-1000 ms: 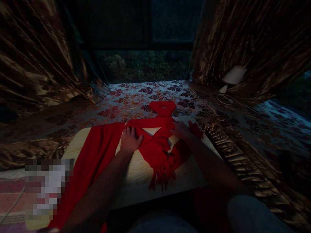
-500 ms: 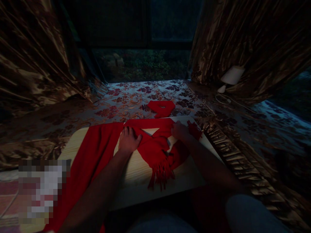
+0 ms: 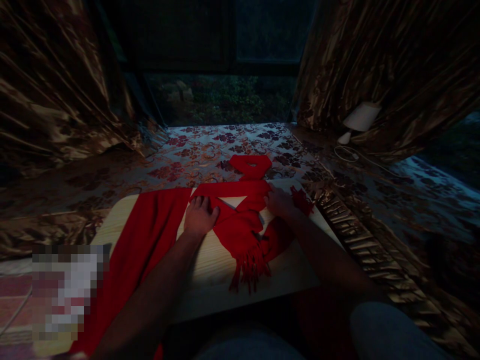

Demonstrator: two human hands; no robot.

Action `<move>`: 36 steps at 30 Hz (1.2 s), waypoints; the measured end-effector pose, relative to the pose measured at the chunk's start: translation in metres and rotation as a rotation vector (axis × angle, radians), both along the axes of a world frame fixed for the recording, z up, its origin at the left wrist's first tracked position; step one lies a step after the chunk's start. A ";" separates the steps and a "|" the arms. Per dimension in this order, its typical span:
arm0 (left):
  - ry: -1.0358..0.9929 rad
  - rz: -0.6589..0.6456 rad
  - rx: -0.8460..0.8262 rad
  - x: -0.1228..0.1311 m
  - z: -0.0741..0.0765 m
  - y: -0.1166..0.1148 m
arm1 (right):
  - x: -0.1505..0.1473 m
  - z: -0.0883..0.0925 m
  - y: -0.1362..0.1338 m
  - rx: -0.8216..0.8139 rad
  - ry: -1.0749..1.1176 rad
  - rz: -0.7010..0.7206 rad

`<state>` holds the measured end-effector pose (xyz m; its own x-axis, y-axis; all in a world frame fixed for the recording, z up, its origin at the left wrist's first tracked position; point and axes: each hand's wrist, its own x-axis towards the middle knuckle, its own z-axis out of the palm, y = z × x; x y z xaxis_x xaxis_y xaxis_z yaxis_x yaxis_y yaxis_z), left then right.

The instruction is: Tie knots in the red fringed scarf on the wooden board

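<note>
A red fringed scarf (image 3: 240, 232) lies folded on a pale wooden board (image 3: 202, 295), its two arms crossing below a small triangular gap. My left hand (image 3: 199, 216) rests on the scarf's upper left fold, palm down, with the thumb apart from the fingers. At the upper right fold, my right hand (image 3: 280, 202) has its fingers curled in on the cloth; the fingertips are partly hidden. Left of my left hand, a wide red cloth (image 3: 138, 250) runs down over the board. Beyond the far edge lies a looped red piece (image 3: 251, 164).
Under the looped piece spreads a flower-patterned cover (image 3: 210, 142), reaching to the dark window. A small white lamp (image 3: 362, 117) with a cord leans at the right. Shiny curtains (image 3: 67, 90) hang on both sides. A blurred patch hides something at lower left.
The view has shifted very slightly. Both hands and the scarf keep nearly the same places.
</note>
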<state>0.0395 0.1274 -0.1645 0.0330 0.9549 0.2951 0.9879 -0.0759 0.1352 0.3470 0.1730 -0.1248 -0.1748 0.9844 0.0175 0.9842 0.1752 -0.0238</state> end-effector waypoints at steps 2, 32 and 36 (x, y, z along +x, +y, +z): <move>-0.031 -0.010 0.027 0.000 0.002 -0.001 | 0.002 0.000 0.003 0.010 0.013 0.024; -0.283 -0.207 -0.033 -0.009 0.008 -0.088 | 0.111 -0.034 -0.042 0.299 0.655 -0.677; -0.220 -0.196 -0.015 -0.009 -0.002 -0.081 | 0.108 -0.046 -0.036 0.292 0.641 -0.618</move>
